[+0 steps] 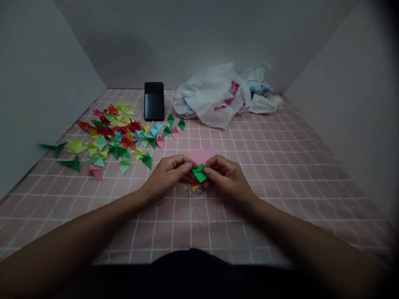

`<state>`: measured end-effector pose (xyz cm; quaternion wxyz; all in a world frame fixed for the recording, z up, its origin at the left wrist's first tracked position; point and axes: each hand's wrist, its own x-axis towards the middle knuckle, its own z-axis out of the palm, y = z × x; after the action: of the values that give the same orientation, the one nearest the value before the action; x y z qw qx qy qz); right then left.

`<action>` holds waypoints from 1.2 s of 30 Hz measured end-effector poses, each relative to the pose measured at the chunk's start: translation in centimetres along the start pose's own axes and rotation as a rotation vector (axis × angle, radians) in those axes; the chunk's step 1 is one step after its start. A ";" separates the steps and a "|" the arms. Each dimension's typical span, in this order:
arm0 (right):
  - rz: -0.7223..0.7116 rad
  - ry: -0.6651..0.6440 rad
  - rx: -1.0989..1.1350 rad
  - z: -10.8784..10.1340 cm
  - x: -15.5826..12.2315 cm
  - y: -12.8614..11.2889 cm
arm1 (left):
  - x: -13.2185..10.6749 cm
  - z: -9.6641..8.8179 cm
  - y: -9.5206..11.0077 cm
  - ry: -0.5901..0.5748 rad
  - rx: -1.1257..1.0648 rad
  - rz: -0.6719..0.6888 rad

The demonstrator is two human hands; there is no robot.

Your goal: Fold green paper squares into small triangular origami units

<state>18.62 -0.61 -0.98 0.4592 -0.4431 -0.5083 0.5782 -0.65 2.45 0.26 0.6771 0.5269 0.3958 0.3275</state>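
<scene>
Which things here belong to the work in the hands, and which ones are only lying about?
In hand: green paper piece, held by left hand and right hand; pink sheet and small coloured stack by them; folded pieces.
Lying about: black phone; white plastic bags.

The left hand (168, 172) and the right hand (227, 176) meet near the middle of the table (280, 174), pinching a folded paper (199, 172) between their fingertips. Under them lies a stack of sheets (202, 155), showing behind and in front of the hands. A scatter of folded pieces (115, 137) spreads behind and to the left. Farther back a phone (153, 101) lies near the rear wall, with a heap of plastic bags (215, 99) to its right.
</scene>
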 end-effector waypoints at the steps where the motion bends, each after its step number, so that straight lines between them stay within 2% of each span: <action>1: 0.003 0.010 0.011 0.0 0.0 0.0 | 0.1 -0.1 0.0 -0.006 -0.008 0.006; 9: 0.058 0.040 0.111 0.0 0.0 0.1 | 0.2 0.2 -0.1 0.004 0.027 0.043; 25: 0.062 0.028 0.125 0.3 -0.2 0.2 | 0.1 0.4 -0.2 0.025 0.040 0.062; 36: 0.075 0.013 0.157 0.4 -0.2 0.4 | -0.3 0.8 0.0 0.171 0.021 0.000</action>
<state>18.25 -0.87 -1.35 0.4739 -0.4282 -0.4413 0.6303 -0.03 1.82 0.38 0.6354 0.5041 0.4553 0.3672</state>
